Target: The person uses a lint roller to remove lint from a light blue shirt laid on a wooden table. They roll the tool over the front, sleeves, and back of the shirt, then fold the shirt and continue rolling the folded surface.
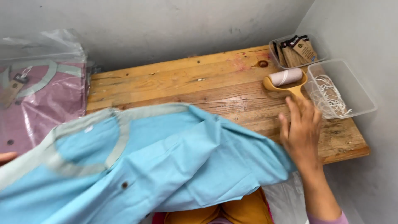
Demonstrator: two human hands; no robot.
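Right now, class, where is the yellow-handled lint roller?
In the head view, the yellow-handled lint roller lies on the wooden table's far right side, beside the clear plastic tub of white strings, just beyond the right hand.

Light blue shirt point(166, 166) with pale grey-green collar trim, mauve bagged shirt point(41, 99), mustard-yellow lint roller point(286, 83).

Light blue shirt point(166, 166) with pale grey-green collar band, brown button on front, spread rumpled across the counter's near edge, collar toward the left. Lint roller point(286, 81), mustard-yellow handle, pale roll, lies on the counter at right, handle pointing near-side.
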